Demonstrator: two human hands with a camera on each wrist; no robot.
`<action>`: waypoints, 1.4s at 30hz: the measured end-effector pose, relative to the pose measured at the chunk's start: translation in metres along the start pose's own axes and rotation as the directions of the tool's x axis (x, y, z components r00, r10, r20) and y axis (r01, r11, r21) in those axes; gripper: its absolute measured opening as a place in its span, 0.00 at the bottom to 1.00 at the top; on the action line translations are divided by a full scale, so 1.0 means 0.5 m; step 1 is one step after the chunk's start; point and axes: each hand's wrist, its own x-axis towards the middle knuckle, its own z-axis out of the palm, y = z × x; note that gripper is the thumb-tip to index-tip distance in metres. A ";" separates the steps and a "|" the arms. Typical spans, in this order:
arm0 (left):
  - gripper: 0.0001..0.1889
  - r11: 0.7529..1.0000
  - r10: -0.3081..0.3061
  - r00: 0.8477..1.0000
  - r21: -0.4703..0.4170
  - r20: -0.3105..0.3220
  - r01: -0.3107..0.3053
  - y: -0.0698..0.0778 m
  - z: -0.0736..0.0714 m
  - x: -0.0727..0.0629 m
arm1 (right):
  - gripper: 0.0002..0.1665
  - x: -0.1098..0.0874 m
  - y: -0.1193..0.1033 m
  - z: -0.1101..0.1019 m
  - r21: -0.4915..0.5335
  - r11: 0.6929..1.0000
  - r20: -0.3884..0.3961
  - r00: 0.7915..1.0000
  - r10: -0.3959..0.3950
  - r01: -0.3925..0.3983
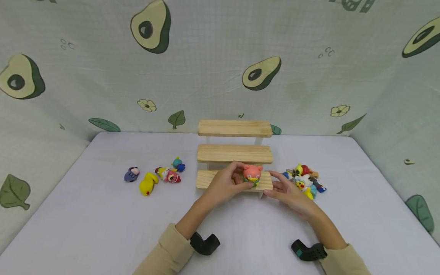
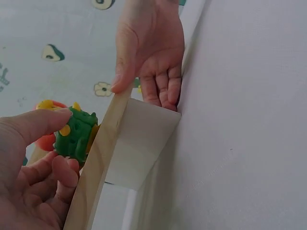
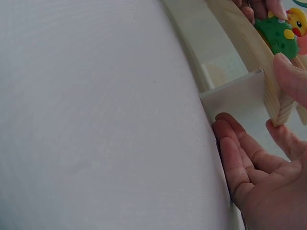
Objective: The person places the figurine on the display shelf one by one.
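Observation:
A toy figurine (image 1: 252, 173) with a pink head, yellow snout and green body is on the lowest board of a three-tier wooden display stand (image 1: 235, 154), toward its right end. My left hand (image 1: 229, 180) pinches the figurine from the left, thumb in front. In the left wrist view, its green back (image 2: 76, 134) shows close against the board. At the right end of that same board is my right hand (image 1: 292, 194). Its thumb and index finger grip the board's end, while the other fingers (image 3: 235, 153) extend beside the white support leg (image 3: 240, 93).
Left of the stand lie a purple figurine (image 1: 131, 174), a yellow one (image 1: 148, 184), a red-and-yellow cluster (image 1: 168, 175) and a blue-teal one (image 1: 178, 164). A pile of mixed figurines (image 1: 305, 180) sits right of the stand, beside my right hand. Patterned cloth (image 1: 220, 68) hangs behind the white table (image 1: 103, 229).

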 end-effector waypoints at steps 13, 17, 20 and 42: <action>0.22 0.998 0.017 1.000 0.057 0.011 -0.017 0.006 -0.003 -0.005 | 0.43 -0.002 -0.004 0.002 -0.012 1.000 0.002 1.000 -0.002 0.002; 0.22 0.997 0.033 0.999 0.070 0.019 -0.035 0.005 -0.003 -0.005 | 0.43 -0.002 -0.002 0.002 -0.011 1.000 0.005 1.000 -0.013 0.013; 0.22 0.996 0.035 0.999 0.087 0.021 -0.037 0.003 -0.002 -0.005 | 0.43 -0.001 -0.001 0.001 -0.004 1.000 0.005 1.000 -0.010 0.010; 0.23 0.996 0.026 0.999 0.083 0.021 -0.028 0.004 -0.003 -0.007 | 0.42 -0.001 0.000 0.002 -0.005 1.000 0.011 1.000 -0.002 0.002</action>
